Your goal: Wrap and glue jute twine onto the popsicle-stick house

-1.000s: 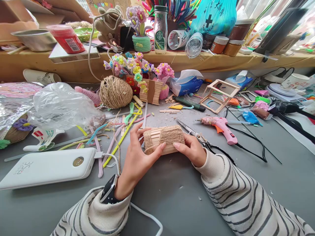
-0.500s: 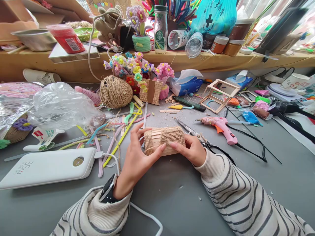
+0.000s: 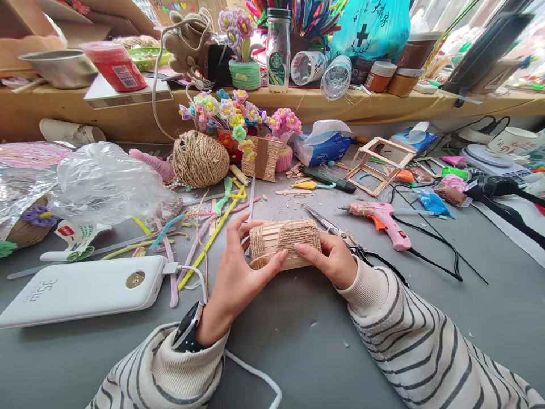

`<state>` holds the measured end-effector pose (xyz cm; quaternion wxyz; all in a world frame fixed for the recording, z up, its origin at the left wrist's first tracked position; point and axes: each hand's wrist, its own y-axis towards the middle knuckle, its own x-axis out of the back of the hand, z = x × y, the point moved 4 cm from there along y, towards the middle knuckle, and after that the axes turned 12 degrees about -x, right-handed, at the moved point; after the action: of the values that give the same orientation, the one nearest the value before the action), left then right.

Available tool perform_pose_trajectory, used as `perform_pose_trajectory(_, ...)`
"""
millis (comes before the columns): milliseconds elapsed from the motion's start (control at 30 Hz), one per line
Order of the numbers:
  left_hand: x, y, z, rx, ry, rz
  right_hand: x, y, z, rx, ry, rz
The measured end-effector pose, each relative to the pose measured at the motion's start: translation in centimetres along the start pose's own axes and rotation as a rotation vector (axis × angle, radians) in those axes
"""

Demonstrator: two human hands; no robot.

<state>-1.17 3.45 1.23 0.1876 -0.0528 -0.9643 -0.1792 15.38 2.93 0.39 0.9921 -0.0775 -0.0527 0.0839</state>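
Note:
Between both hands I hold a small box of wooden craft sticks (image 3: pixel 271 236), partly wrapped in brown twine (image 3: pixel 299 234). Twine covers its left end and right half, with bare sticks showing between. My left hand (image 3: pixel 236 270) is closed around the left end, thumb along the front edge. On the right end, my right hand (image 3: pixel 330 258) grips with the thumb pressed on the twine; its other fingers are partly hidden behind. Just beyond the right hand lie scissors (image 3: pixel 326 221). A ball of twine (image 3: pixel 200 159) sits farther back, left of the box.
A pink glue gun (image 3: pixel 378 218) lies to the right with its black cord. At left are a white power bank (image 3: pixel 85 291) with a cable and several pipe cleaners (image 3: pixel 213 244). Behind stand an open stick frame (image 3: pixel 381 166) and a tissue pack (image 3: pixel 323 146).
Almost nothing differs. The box and both hands stay in place, with only a very slight shift of the right thumb on the twine.

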Motion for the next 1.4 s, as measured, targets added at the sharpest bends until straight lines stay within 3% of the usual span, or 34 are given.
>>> perform_pose_trajectory(1000,0.05,0.01,0.11,-0.001,0.015,-0.01,0.23,0.15,-0.12,0.035,0.05,0.033)
perform_pose_trajectory(1400,0.07,-0.04,0.12,-0.009,0.006,-0.006,0.4,0.24,-0.46,-0.014,0.01,-0.02)
